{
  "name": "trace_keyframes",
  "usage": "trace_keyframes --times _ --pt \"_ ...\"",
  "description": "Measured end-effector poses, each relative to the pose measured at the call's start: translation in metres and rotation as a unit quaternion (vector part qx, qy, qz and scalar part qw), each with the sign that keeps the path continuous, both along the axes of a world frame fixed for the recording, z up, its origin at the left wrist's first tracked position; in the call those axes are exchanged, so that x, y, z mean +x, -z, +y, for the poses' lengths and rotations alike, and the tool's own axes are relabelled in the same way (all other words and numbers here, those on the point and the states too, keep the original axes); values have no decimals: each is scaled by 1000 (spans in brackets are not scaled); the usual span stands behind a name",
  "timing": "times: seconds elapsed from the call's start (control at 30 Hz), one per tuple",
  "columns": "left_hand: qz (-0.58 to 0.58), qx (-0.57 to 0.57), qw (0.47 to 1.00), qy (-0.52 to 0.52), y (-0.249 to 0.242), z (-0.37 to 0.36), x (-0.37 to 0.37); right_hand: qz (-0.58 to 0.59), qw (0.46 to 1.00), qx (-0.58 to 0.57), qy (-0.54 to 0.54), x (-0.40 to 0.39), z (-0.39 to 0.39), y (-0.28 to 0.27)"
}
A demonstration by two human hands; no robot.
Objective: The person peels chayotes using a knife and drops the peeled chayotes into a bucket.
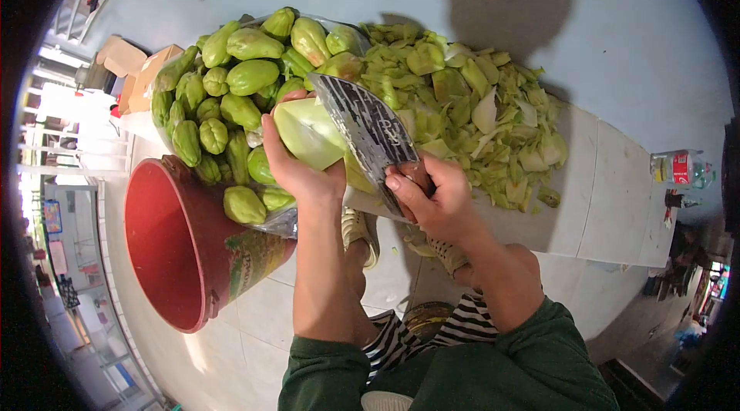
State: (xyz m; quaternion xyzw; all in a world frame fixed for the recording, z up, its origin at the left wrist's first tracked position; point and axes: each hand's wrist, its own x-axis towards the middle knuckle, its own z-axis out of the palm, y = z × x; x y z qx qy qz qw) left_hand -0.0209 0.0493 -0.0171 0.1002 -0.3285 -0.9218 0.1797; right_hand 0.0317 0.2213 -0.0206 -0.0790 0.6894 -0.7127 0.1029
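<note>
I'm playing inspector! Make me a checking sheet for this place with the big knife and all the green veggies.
Surface: white tiled ledge, scraps covering part of it.
Job's things: whole green vegetables heaped on the left, some on a clear plastic bag; pale cut vegetable and broad-bladed knife in use.
Clutter: loose green peelings and pieces piled right of the knife.
Grippers: bare hands; left hand holds the pale vegetable, right hand the knife.
Cables: nothing seen.
Surroundings: red bucket, cardboard box, bottle with red label.
</note>
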Motion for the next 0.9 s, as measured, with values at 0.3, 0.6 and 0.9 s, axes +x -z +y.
trace_keyframes --times 0.3,0.6,0.9 --pt "43 20 993 103 -2 -10 3 14 999 -11 50 -4 3 4" --pt "30 -177 984 21 -3 -10 2 -79 995 -54 29 -17 9 2" --pt "16 41 995 89 0 -42 4 -36 992 -23 116 -23 12 3"
